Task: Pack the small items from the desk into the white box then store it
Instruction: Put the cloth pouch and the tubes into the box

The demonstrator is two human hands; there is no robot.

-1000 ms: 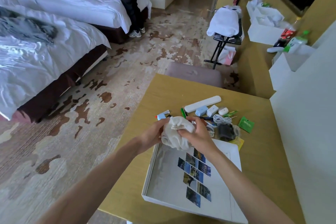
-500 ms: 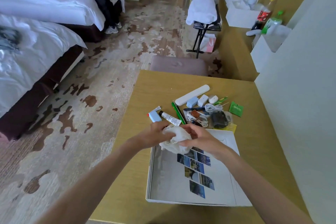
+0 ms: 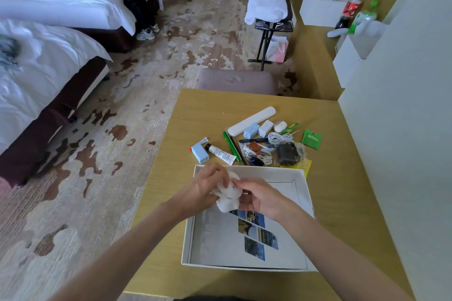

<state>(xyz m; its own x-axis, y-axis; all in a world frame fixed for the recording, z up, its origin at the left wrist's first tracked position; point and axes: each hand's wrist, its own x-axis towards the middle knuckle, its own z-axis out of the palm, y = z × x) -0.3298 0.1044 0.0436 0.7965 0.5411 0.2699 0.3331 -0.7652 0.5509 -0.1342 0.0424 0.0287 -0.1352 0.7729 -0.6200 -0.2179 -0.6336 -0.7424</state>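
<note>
A person looks down at a tan wooden counter [image 3: 200, 115] in a hotel room, both bare arms reaching forward. The left hand [image 3: 208, 188] and right hand [image 3: 259, 195] meet over the far left part of an open white box [image 3: 188, 234], and both are closed around a crumpled white cloth [image 3: 228, 199], the fingers of each pinching it from either side. The box lies flat on the counter near the person; a sheet printed with slanted blue and green photo panels [image 3: 256, 234] lies on its floor. Whether the cloth touches the box floor cannot be told. Just beyond the box's far edge, small items lie in a loose cluster on the counter: a long white case [image 3: 252, 120], a light blue plug [image 3: 251, 130], a white adapter [image 3: 265, 128], a small white oval case [image 3: 280, 126], a coiled white cable [image 3: 280, 138], a green sachet [image 3: 311, 139], a dark pouch [image 3: 288, 154], a green pen [image 3: 231, 145], a white tube with a black cap [image 3: 220, 153] and a pale blue inhaler-like piece [image 3: 200, 153]. A padded stool [image 3: 236, 81] stands at the counter's far side. To the left are two beds [image 3: 44, 66] with white bedding on a patterned brown and beige carpet [image 3: 80, 154], and another person's legs [image 3: 133, 0] stand by the far bed.
</note>
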